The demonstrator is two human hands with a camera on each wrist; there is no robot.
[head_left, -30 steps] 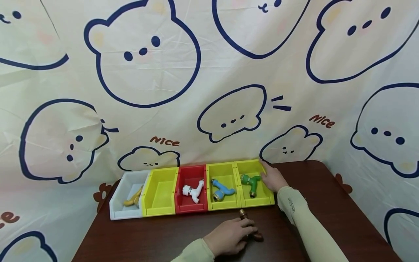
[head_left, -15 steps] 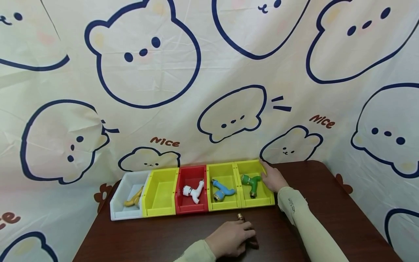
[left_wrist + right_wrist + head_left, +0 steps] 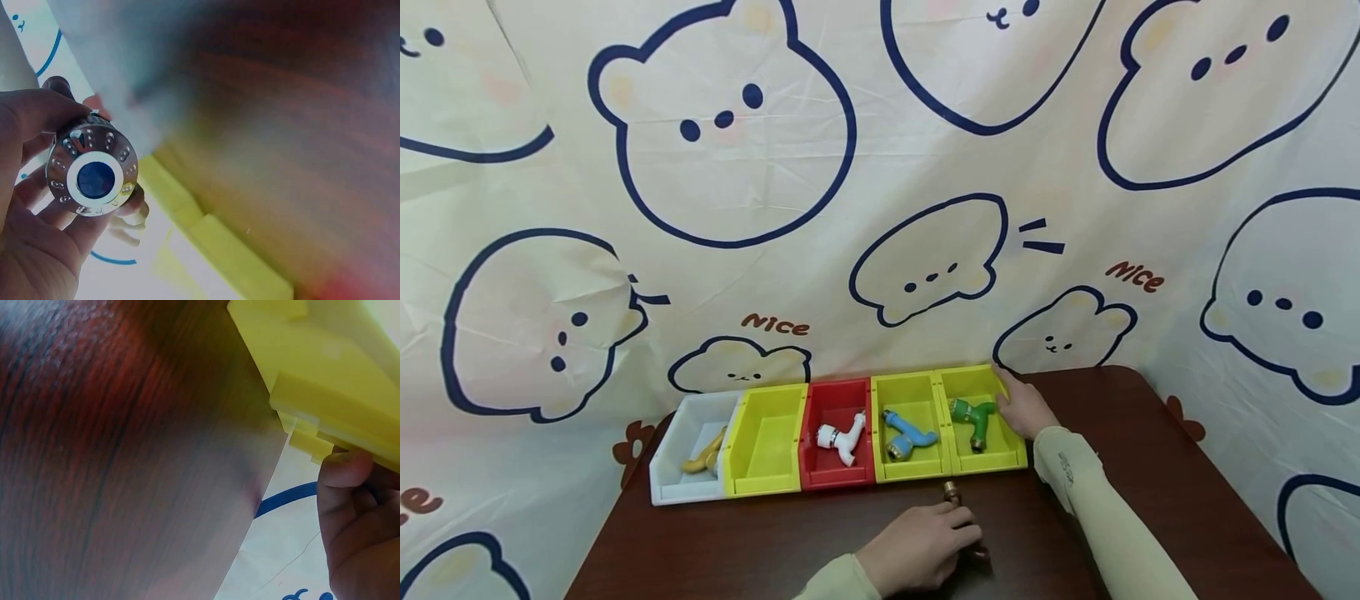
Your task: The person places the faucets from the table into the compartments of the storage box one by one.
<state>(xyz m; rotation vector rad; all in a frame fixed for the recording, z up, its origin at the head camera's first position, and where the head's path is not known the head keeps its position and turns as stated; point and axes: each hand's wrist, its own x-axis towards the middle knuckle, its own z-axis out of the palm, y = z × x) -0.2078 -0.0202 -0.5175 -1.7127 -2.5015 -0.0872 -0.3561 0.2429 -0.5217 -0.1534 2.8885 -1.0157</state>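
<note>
My left hand [image 3: 917, 546] grips a bronze-brown tap [image 3: 952, 493] low over the table, in front of the bins. Its threaded end points toward the bins; fingers hide much of its body. In the left wrist view, the round knob of the tap [image 3: 129, 153], with a dark blue centre, faces the camera between thumb and fingers. At the far right, my right hand [image 3: 1028, 408] holds the side rim of the end yellow bin [image 3: 1011, 454]. In the right wrist view, the thumb [image 3: 347, 469] presses against the yellow rim. Inside that bin lies a green tap [image 3: 977, 421].
Left of it, a yellow bin [image 3: 913, 475] holds a blue tap [image 3: 910, 433] and a red bin [image 3: 838, 479] a white tap [image 3: 842, 437]. Another yellow bin [image 3: 767, 433] and a white bin [image 3: 688, 492] with a yellow tap [image 3: 706, 454] continue the row. A printed curtain [image 3: 820, 275] hangs behind.
My left hand has shifted slightly with the bronze-brown tap; its lower brown end has drawn in closer to the fingers. The right hand and the bins look unmoved.
</note>
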